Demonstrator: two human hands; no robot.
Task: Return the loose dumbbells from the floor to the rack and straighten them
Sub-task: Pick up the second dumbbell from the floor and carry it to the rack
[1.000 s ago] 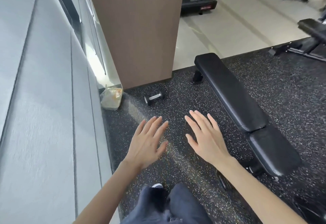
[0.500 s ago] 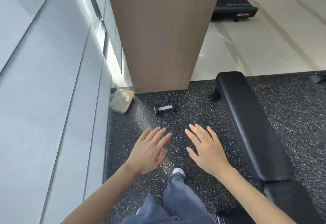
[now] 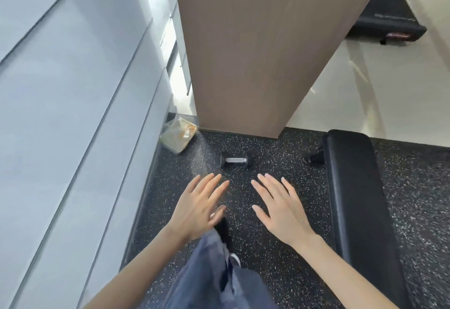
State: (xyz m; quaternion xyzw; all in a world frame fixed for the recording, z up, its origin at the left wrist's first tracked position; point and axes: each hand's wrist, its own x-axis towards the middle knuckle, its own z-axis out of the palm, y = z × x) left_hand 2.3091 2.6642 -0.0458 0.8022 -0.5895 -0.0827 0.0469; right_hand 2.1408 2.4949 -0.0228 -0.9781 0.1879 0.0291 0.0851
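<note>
From my seat I see both hands out in front of the head camera, palms down, holding nothing. The left hand (image 3: 197, 207) has its fingers straight and slightly fanned, and the right hand (image 3: 283, 207) is the same, its thumb spread inward. They are level with each other and apart, with bare floor showing between them.

The one loose piece I can find is a small dumbbell with black end weights and a short silver handle (image 3: 235, 160). It lies on its side on the black rubber floor flecked with white (image 3: 267, 248), just beyond the fingertips of both hands and roughly centred on the gap between them. Neither hand touches it. It sits near the foot of a broad brown wood-grain column (image 3: 255, 53).

To the left of the dumbbell, a crumpled clear plastic bag with something tan and orange inside (image 3: 179, 134) rests in the corner where the column meets the pale grey panelled wall (image 3: 60, 114). To the right runs a long black padded bench (image 3: 353, 199), close beside the right forearm.

Beyond the rubber matting lies a glossy cream floor (image 3: 377, 94), and on it the end of a black treadmill (image 3: 387, 24) shows behind the column. At the bottom I see blue-grey trousers (image 3: 214, 272) and a dark shoe (image 3: 222, 229), partly hidden under the left hand.
</note>
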